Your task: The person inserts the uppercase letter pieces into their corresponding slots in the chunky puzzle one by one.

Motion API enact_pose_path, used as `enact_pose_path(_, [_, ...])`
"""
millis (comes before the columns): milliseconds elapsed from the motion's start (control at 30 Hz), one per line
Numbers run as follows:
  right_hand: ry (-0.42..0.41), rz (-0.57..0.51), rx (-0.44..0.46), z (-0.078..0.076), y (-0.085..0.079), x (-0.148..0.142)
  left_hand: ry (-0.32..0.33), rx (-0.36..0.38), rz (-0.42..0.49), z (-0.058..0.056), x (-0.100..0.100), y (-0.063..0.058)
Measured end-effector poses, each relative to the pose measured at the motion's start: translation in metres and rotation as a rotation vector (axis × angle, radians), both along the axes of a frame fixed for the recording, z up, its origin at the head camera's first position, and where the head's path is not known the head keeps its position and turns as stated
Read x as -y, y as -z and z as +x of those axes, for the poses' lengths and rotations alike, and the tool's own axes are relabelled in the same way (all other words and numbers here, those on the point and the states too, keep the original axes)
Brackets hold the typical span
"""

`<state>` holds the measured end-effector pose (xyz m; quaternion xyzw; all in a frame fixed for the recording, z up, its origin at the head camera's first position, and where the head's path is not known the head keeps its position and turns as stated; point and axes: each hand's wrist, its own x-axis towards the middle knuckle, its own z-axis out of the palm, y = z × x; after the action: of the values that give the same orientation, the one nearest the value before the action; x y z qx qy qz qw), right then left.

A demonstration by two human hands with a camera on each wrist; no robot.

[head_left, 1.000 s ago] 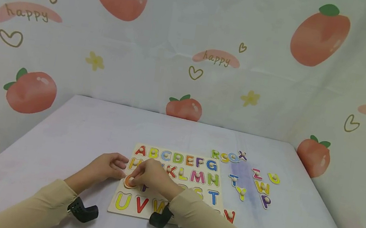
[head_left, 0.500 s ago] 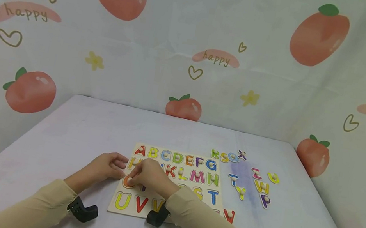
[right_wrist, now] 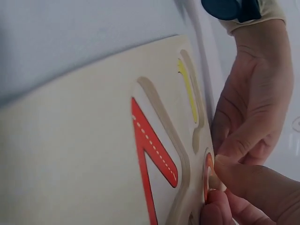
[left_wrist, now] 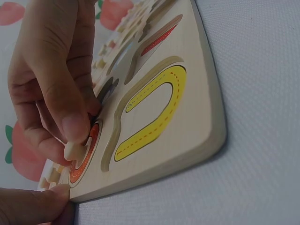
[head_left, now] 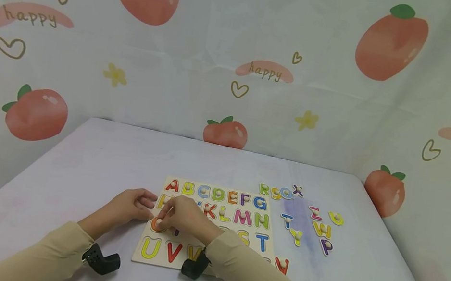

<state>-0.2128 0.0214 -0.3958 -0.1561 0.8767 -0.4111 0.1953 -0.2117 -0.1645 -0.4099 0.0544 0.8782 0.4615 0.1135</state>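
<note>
My right hand [head_left: 189, 217] pinches the wooden knob of an orange letter O puzzle piece [left_wrist: 85, 166] between thumb and fingers. The piece lies in or over its slot at the left end of the third row of the wooden alphabet board [head_left: 138, 256]; whether it sits flush, I cannot tell. My left hand [head_left: 128, 206] touches the board's left edge beside the O with relaxed fingers. Pegged letters fill the top row. Below the O, the yellow U slot [left_wrist: 176, 101] and red V slot [right_wrist: 143, 136] show bare. My right hand and forearm hide part of the lower rows.
Several loose letter pieces lie right of the board, among them a green R [head_left: 264, 189], a blue T [head_left: 286, 221], a yellow W [head_left: 322, 230] and a purple P [head_left: 326, 247]. A red letter [head_left: 282, 265] lies by the board's lower right edge.
My right hand has shifted very slightly left with the orange O, which looks settled lower over its slot. My left hand stays at the board's edge.
</note>
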Motion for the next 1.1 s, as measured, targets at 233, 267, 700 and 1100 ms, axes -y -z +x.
enact_pose_path(233, [-0.021, -0.020, -0.028, 0.000, -0.002, -0.020, -0.017, 0.005, -0.004, 0.000, -0.002, 0.002])
enact_pose_path(267, [-0.014, -0.025, -0.034, 0.000, -0.004, -0.024, -0.022, 0.007, -0.008, 0.000, -0.002, 0.003])
enact_pose_path(700, [0.164, -0.108, -0.117, -0.004, -0.032, -0.124, -0.053, 0.009, -0.038, 0.000, -0.003, 0.004])
enact_pose_path(1100, [0.351, -0.038, -0.144, 0.006, -0.035, -0.214, -0.052, 0.015, -0.040, -0.001, -0.003, 0.004])
